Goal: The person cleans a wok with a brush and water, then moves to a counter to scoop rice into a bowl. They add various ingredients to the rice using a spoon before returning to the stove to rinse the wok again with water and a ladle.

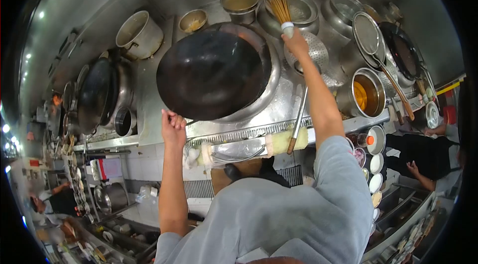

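Note:
My right hand [296,44] is closed round the white-banded handle of a bamboo brush [280,7], whose bristles point up over a steel basin of water [299,9]. Below that hand lies a perforated ladle [313,52] with a long wooden-ended handle. A large black wok [211,72] sits tilted on the burner at the centre. At its lower left edge is my left hand [173,123], fingers curled; what they hold, if anything, is hidden.
A steel pot [140,35] stands back left, beside a second wok [94,95]. To the right are an oil pot [367,92] and a strainer [369,34]. Small bowls [376,183] line the right side. Another person's hand [413,168] shows at far right.

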Motion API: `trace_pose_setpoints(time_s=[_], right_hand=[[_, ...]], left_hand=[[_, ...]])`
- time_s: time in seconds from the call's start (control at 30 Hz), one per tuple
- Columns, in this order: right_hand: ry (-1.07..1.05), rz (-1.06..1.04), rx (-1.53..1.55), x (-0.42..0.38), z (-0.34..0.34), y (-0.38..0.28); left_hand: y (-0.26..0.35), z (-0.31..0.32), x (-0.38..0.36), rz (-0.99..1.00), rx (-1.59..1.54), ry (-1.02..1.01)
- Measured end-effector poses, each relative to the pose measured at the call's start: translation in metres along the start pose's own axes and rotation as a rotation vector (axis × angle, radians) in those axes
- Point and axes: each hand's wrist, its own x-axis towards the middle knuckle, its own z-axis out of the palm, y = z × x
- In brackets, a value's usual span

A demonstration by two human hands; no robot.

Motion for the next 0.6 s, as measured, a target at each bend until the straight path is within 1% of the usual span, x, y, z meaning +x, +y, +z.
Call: trace_pose_setpoints(time_s=[0.07, 0.1, 0.17, 0.2, 0.27, 0.3, 0.4, 0.47, 0.5, 0.57, 0.6], right_hand=[[0.001, -0.081, 0.171, -0.02, -0.001, 0.004], [-0.247, 0.023, 0.006, -0.003, -0.006, 0.016], [-0.165, 0.121, -0.175, 0.018, -0.004, 0.04], [0.075, 0.047, -0.169, 0.021, -0.007, 0.045], [0.269, -0.033, -0.016, 0.01, -0.011, 0.031], [0.231, -0.019, 0.126, -0.001, -0.02, 0.006], [0.16, -0.141, 0.343, -0.015, -0.018, -0.06], [0.091, -0.288, 0.275, -0.023, -0.007, -0.111], [0.057, -0.347, 0.242, -0.027, 0.005, -0.129], [0.211, -0.69, -0.087, -0.01, 0.039, -0.155], [0.293, -0.855, -0.261, -0.014, 0.05, -0.178]], left_hand=[[0.003, 0.002, 0.004, -0.032, -0.022, -0.018], [0.003, -0.002, 0.004, -0.066, -0.006, -0.01], [0.005, -0.013, 0.019, -0.121, 0.014, -0.008], [0.001, -0.015, 0.029, -0.138, 0.013, -0.019], [-0.007, -0.034, 0.033, -0.174, 0.013, 0.006], [-0.015, -0.036, 0.034, -0.171, -0.002, 0.015], [-0.053, -0.028, 0.054, -0.217, -0.118, 0.026], [-0.079, -0.027, 0.058, -0.31, -0.236, 0.099], [-0.089, -0.026, 0.06, -0.338, -0.271, 0.102], [-0.094, -0.026, 0.065, -0.404, -0.317, 0.102], [-0.092, -0.027, 0.067, -0.434, -0.337, 0.101]])
